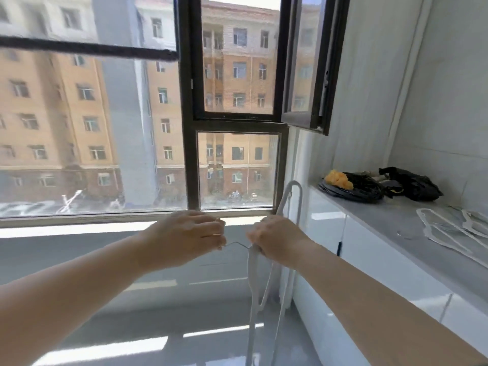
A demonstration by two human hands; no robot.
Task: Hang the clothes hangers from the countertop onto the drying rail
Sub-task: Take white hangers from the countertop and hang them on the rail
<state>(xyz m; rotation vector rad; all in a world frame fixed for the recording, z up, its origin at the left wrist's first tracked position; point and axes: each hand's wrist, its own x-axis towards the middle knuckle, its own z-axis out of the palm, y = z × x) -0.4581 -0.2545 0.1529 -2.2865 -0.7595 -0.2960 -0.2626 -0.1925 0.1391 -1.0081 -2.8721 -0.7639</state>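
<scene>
I hold both hands in front of the window (192, 128), about at the height of its sill. My right hand (277, 241) is closed around a bundle of white hangers (254, 283). The fingers are curled round them near their top, and the long parts hang down below my hand toward the floor. One curved white end (294, 192) stands up above this hand. How many hangers are in the bundle I cannot tell. My left hand (188, 233) is just beside the right one and does not touch it. Its fingers are bent, and the fingertips pinch a thin metal hook (237, 244) that comes out of the bundle to the left. On my right there is a grey countertop (383, 217) over white cabinets (369, 262). The other hangers (449, 228) lie flat on it, well apart from my hands. Further back on the same countertop are black plastic bags (414, 184), with something yellow (339, 179) on one of them.
</scene>
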